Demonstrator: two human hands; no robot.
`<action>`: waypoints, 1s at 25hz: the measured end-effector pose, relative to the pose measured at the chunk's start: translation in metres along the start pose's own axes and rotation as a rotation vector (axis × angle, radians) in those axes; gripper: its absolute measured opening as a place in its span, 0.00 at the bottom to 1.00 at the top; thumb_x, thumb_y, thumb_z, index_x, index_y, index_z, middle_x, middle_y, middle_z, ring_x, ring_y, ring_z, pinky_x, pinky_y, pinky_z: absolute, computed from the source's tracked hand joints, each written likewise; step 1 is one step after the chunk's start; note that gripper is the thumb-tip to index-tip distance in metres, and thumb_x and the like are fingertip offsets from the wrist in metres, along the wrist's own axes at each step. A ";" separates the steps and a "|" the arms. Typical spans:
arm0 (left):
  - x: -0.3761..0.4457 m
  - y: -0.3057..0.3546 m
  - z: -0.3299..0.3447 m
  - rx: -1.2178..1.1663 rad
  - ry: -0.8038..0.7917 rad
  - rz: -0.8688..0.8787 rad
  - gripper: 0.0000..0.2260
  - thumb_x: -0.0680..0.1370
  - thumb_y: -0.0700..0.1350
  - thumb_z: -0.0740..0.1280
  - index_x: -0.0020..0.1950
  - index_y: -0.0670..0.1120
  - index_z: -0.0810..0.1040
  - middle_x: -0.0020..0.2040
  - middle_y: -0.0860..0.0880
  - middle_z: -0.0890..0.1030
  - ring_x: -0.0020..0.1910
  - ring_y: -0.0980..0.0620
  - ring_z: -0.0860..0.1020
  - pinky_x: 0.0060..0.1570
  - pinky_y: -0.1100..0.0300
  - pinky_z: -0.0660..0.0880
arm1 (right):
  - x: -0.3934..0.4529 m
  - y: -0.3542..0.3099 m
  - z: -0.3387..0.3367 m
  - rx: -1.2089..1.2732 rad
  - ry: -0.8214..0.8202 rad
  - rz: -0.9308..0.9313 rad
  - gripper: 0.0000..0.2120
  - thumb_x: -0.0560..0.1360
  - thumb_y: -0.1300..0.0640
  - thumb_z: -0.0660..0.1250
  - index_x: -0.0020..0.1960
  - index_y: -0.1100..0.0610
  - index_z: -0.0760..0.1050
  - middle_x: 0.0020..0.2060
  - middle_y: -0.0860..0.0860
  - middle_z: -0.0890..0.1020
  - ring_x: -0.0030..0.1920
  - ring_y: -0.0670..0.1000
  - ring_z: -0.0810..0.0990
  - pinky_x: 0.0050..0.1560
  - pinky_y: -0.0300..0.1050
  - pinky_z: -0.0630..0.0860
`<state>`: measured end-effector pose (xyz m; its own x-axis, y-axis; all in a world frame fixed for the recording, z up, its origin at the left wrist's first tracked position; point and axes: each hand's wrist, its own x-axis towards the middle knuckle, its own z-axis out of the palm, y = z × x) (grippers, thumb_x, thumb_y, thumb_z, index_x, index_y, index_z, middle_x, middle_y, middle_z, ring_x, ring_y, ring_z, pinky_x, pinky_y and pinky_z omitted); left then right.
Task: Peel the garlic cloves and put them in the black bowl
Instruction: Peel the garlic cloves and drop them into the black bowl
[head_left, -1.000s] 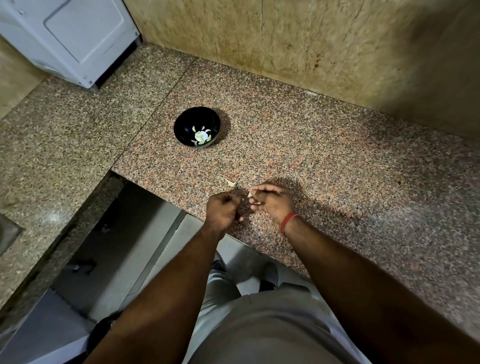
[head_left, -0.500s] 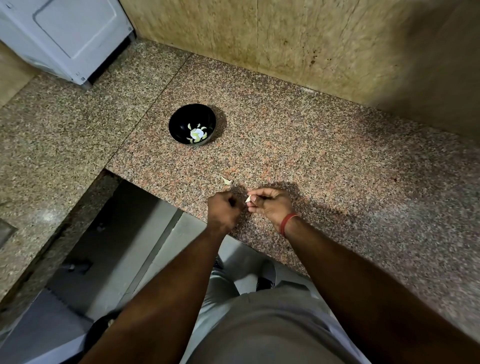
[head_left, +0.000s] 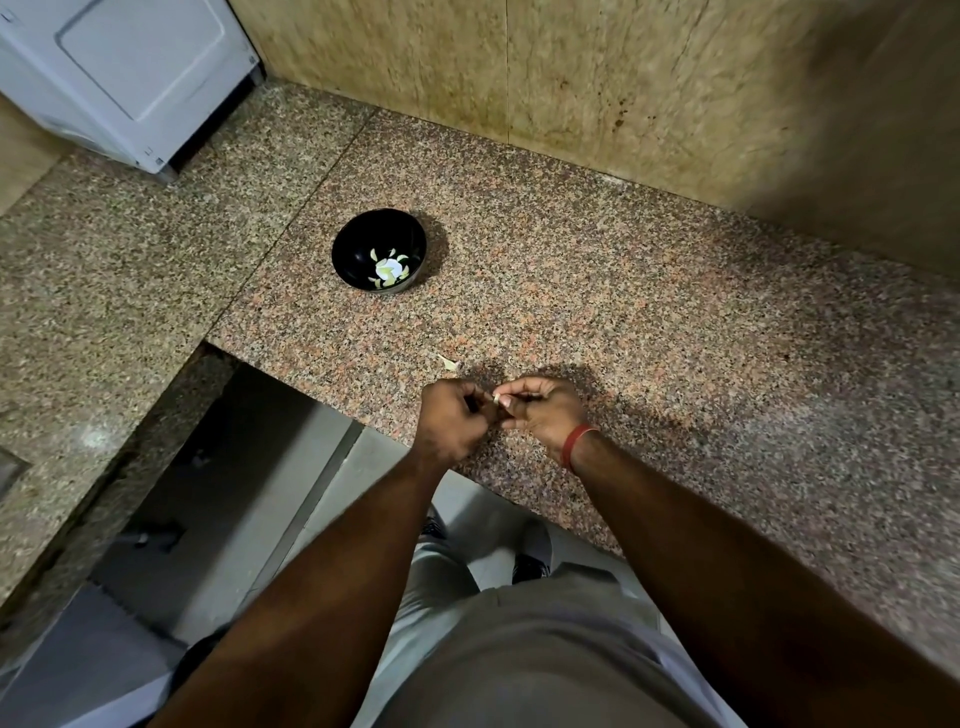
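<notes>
A black bowl (head_left: 379, 249) stands on the granite counter (head_left: 649, 322) with several pale peeled cloves in its bottom. Near the counter's front edge my left hand (head_left: 454, 421) and my right hand (head_left: 543, 410) meet, fingers curled. Between their fingertips sits a small pale garlic clove (head_left: 497, 399), pinched by both; most of it is hidden. A scrap of garlic skin (head_left: 448, 362) lies on the counter just beyond my left hand.
A white appliance (head_left: 130, 78) stands at the far left corner. A tiled wall (head_left: 623, 93) backs the counter. The counter turns left, with a gap down to the floor (head_left: 249, 483) below my left arm.
My two hands have come closer together around the clove. The bowl and the skin scrap have not moved on the counter.
</notes>
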<state>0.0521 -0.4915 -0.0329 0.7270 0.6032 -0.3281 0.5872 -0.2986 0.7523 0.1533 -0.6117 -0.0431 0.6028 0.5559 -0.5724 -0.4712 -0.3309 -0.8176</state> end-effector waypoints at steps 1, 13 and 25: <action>-0.001 0.002 0.000 -0.002 -0.004 0.006 0.01 0.75 0.37 0.75 0.44 0.42 0.86 0.36 0.50 0.84 0.25 0.65 0.74 0.29 0.71 0.69 | 0.000 -0.001 0.000 -0.012 -0.001 0.005 0.08 0.76 0.70 0.71 0.47 0.59 0.84 0.45 0.50 0.86 0.44 0.48 0.86 0.43 0.46 0.85; -0.004 0.013 -0.008 0.047 -0.051 0.137 0.05 0.75 0.39 0.75 0.39 0.44 0.82 0.31 0.49 0.82 0.28 0.47 0.81 0.21 0.61 0.73 | 0.001 -0.011 -0.005 -0.071 -0.010 -0.016 0.11 0.75 0.72 0.71 0.44 0.57 0.83 0.44 0.52 0.86 0.41 0.50 0.86 0.41 0.48 0.86; -0.002 0.008 -0.004 0.041 -0.013 0.179 0.08 0.72 0.35 0.76 0.36 0.45 0.81 0.32 0.53 0.80 0.27 0.62 0.74 0.31 0.74 0.69 | 0.004 -0.007 -0.008 -0.001 -0.048 -0.002 0.10 0.74 0.72 0.72 0.44 0.58 0.84 0.48 0.56 0.87 0.47 0.54 0.87 0.42 0.50 0.86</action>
<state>0.0538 -0.4921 -0.0241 0.8258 0.5280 -0.1983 0.4614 -0.4303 0.7759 0.1642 -0.6138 -0.0401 0.5722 0.5924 -0.5672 -0.4692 -0.3308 -0.8188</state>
